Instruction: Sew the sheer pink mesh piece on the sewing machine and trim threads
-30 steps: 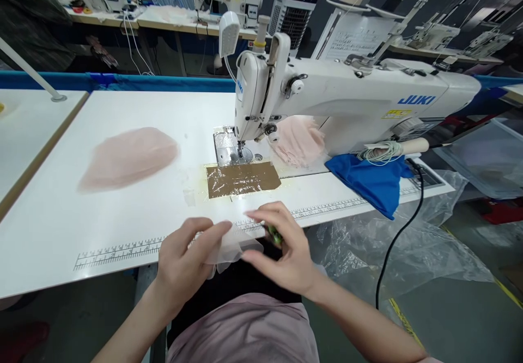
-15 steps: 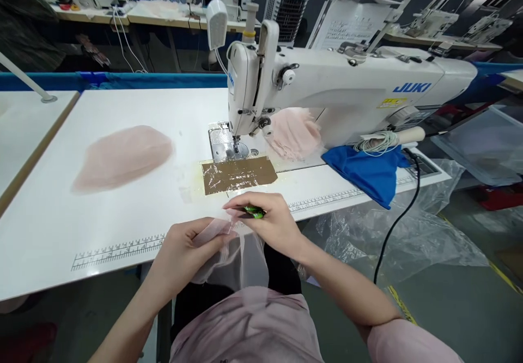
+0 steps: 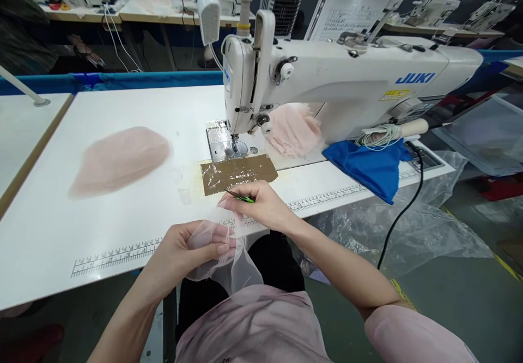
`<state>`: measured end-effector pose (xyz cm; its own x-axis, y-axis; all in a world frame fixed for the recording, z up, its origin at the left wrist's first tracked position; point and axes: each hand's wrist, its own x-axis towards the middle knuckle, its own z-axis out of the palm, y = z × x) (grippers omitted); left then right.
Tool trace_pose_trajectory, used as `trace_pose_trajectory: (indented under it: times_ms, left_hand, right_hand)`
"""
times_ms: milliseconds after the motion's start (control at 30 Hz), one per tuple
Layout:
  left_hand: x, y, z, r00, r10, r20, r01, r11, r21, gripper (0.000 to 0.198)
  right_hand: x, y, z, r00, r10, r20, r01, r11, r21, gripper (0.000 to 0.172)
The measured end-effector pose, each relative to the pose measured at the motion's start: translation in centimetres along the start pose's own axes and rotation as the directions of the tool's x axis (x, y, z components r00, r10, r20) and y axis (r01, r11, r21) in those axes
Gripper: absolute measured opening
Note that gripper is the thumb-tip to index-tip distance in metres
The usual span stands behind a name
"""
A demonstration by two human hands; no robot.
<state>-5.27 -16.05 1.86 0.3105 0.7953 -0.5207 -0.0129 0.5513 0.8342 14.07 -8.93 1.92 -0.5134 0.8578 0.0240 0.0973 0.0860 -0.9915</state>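
My left hand (image 3: 195, 247) is closed on a sheer pale pink fabric (image 3: 242, 269), which hangs over the table's front edge down to my lap. My right hand (image 3: 261, 204) holds small green-handled thread snips (image 3: 244, 198), blades pointing left. Its thumb and fingertips are also at a bit of the sheer cloth, just above the left hand. Right behind the hands lies a brown taped patch (image 3: 239, 174), in front of the sewing machine's needle plate (image 3: 223, 144).
A white sewing machine (image 3: 351, 79) spans the table's back. Bunched pink fabric (image 3: 295, 129) lies under its arm, and a flat pink piece (image 3: 120, 160) lies left. A blue cloth (image 3: 368, 164) with a cord-wound awl-like tool (image 3: 411, 128) rests at right; a black cable (image 3: 408, 218) hangs there.
My right hand has shifted slightly up and left, and the snips show more clearly. The left hand's fingers have spread a little under the sheer fabric. The camera view has shifted slightly.
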Motion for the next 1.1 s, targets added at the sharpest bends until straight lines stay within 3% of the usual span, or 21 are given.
trace_pose_trajectory:
  times_ms: [167, 300, 500, 600, 667, 767, 933, 1100]
  left_hand:
    - [0.0, 0.0, 0.1, 1.0, 0.011, 0.011, -0.01, 0.998, -0.059, 0.028]
    - [0.0, 0.1, 0.2, 0.999, 0.037, -0.009, -0.037, 0.999, 0.0, 0.027]
    - [0.0, 0.1, 0.4, 0.996, 0.025, -0.088, -0.029, 0.999, -0.046, 0.029]
    - [-0.1, 0.3, 0.3, 0.984, 0.061, -0.169, -0.089, 0.982, -0.167, 0.031]
    - [-0.2, 0.4, 0.0, 0.974, 0.103, -0.202, -0.153, 0.956, -0.249, 0.029]
    - [-0.5, 0.7, -0.7, 0.957, 0.145, -0.251, -0.224, 0.919, -0.324, 0.03]
    - [-0.9, 0.8, -1.7, 0.933, 0.177, -0.312, -0.284, 0.895, -0.344, 0.034]
    - [-1.2, 1.4, -1.3, 0.922, 0.167, -0.35, -0.289, 0.897, -0.333, 0.032]
  right_hand:
    - [0.3, 0.1, -0.4, 1.0, -0.016, 0.007, 0.016, 1.0, 0.026, 0.019]
    - [0.6, 0.1, -0.4, 1.0, 0.013, -0.02, -0.012, 1.0, 0.015, 0.017]
    - [1.6, 0.7, -2.0, 0.986, -0.125, -0.11, 0.092, 0.96, -0.266, 0.014]
    - [1.1, 0.9, -4.1, 0.966, -0.167, -0.196, 0.05, 0.868, -0.494, 0.019]
    - [-0.1, 1.0, -5.6, 0.959, -0.191, -0.212, 0.008, 0.762, -0.648, 0.032]
    - [-2.8, 1.5, -8.1, 0.964, -0.152, -0.217, -0.084, 0.603, -0.793, 0.038]
    - [-7.5, 3.2, -12.2, 0.935, -0.183, -0.303, -0.19, 0.463, -0.866, 0.049]
    - [-8.9, 5.3, -14.6, 0.906, -0.306, -0.294, -0.175, 0.362, -0.915, 0.066]
